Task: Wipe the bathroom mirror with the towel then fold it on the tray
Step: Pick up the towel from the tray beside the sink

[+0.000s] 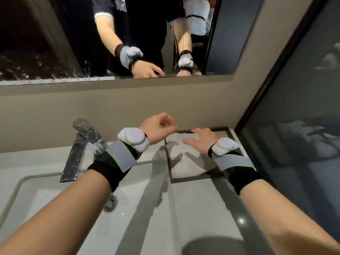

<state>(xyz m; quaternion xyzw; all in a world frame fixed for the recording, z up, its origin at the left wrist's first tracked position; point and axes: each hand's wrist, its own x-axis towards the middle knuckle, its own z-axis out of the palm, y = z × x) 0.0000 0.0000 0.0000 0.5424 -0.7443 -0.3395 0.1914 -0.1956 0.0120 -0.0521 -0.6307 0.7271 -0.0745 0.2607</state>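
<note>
A white towel [185, 161] lies folded in a dark square tray [195, 178] on the counter's back right corner. My right hand [199, 141] rests flat on the towel's far part, fingers spread. My left hand [158, 128] hovers just left of the tray's far corner, fingers loosely curled, with nothing visible in it. The mirror [55, 43] spans the wall above, with water droplets along its lower left edge and the reflection of both arms.
A chrome faucet [81, 148] stands left of my left wrist, over a white sink basin [73, 208] with a drain [111, 204]. A dark glass partition [294, 135] closes the right side. A grey ledge runs beneath the mirror.
</note>
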